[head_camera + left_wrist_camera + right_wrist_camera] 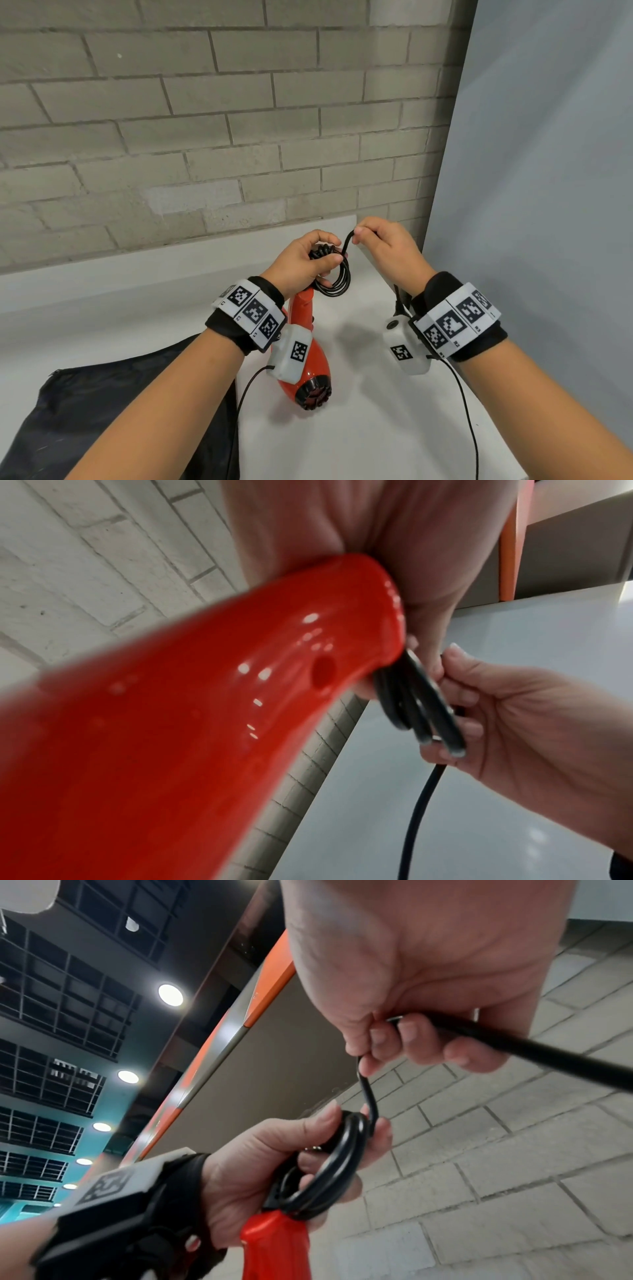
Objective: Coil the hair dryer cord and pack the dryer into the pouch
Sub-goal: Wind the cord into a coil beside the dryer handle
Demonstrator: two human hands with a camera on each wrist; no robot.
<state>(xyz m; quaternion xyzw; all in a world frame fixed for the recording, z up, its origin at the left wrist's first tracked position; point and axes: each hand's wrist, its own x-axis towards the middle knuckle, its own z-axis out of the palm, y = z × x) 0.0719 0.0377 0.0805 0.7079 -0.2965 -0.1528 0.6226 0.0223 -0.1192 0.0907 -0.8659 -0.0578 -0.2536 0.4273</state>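
A red hair dryer [306, 368] hangs handle-up under my left hand [320, 255], its black grille end low over the white table [376, 438]. That hand grips several loops of the black cord [337, 282] at the top of the handle. My right hand [358, 235] pinches the free cord strand [347, 244] just right of the coil. The left wrist view shows the red handle [205, 696] and cord loops [421, 712]. In the right wrist view the cord [534, 1049] runs through the right hand's fingers [414, 1039] down to the coil [337, 1164]. The black pouch [113, 411] lies flat at left.
A grey brick wall [205, 120] stands right behind the table, and a pale panel [548, 171] closes the right side. Thin black cables [471, 421] trail from the wrist cameras over the table. The rest of the dryer's cord drops behind my right wrist.
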